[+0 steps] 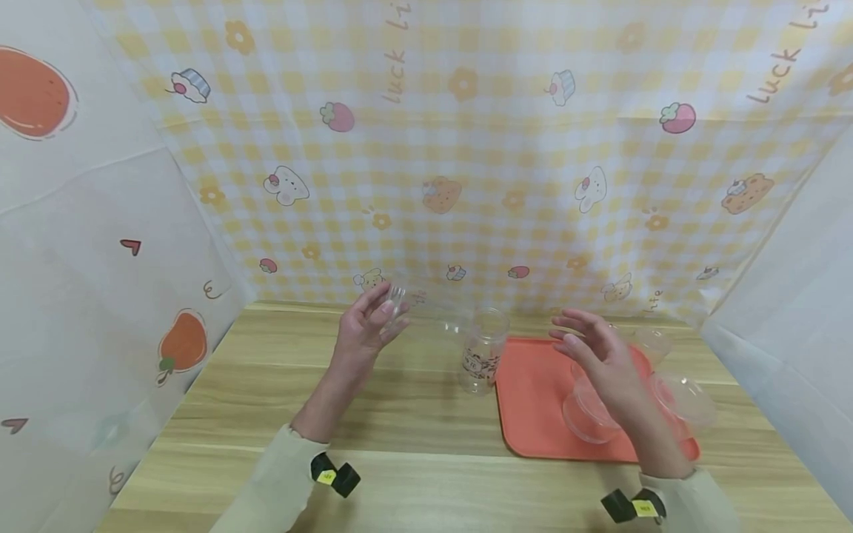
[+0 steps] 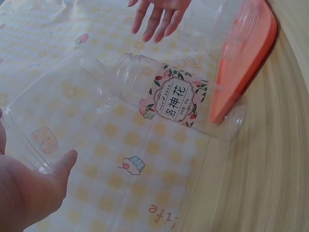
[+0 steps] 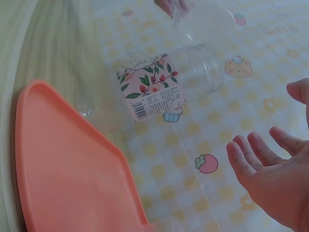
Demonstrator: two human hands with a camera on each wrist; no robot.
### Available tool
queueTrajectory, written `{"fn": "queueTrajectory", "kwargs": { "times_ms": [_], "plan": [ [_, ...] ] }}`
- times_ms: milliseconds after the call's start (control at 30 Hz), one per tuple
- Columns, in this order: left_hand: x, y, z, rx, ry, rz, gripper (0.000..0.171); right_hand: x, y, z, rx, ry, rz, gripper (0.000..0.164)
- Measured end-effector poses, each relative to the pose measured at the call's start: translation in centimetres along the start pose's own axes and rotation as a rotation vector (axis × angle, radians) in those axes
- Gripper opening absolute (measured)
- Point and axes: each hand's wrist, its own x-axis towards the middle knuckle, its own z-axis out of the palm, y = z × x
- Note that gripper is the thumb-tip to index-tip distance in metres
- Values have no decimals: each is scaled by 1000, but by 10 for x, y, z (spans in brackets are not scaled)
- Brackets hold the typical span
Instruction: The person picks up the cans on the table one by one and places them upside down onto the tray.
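My left hand (image 1: pixel 365 326) grips a clear plastic jar (image 2: pixel 63 104) by its ridged neck, with the jar's body pointing right. A second clear jar (image 1: pixel 481 359) stands upright on the table, just left of the orange tray. Its flowered label (image 2: pixel 178 99) is plain in the left wrist view, and a barcode side (image 3: pixel 149 87) shows in the right wrist view. The held jar's far end hangs close to the standing jar's rim; I cannot tell whether they touch. Above the tray, my right hand (image 1: pixel 603 355) holds nothing, its fingers spread and slightly bent.
The orange tray (image 1: pixel 533 414) lies on the wooden table (image 1: pixel 413 488) at the right. On it sits a clear round container (image 1: pixel 586 422), partly behind the right forearm. Clear round pieces (image 1: pixel 686 400) lie by its right edge. A checked cloth (image 1: pixel 460 148) hangs behind.
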Motion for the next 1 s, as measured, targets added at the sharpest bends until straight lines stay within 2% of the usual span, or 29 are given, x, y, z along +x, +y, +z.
{"fn": "queueTrajectory", "kwargs": {
  "times_ms": [333, 500, 1000],
  "plan": [
    [-2, 1, 5, 1, 10, -4, 61, 2, -3, 7, -3, -6, 38, 43],
    [-2, 2, 8, -19, 5, 14, 60, 4, -4, 11, 37, -19, 18, 43],
    [-2, 3, 13, -8, -7, 41, 62, 8, -2, 16, 63, -31, -30, 40]
  ]
}}
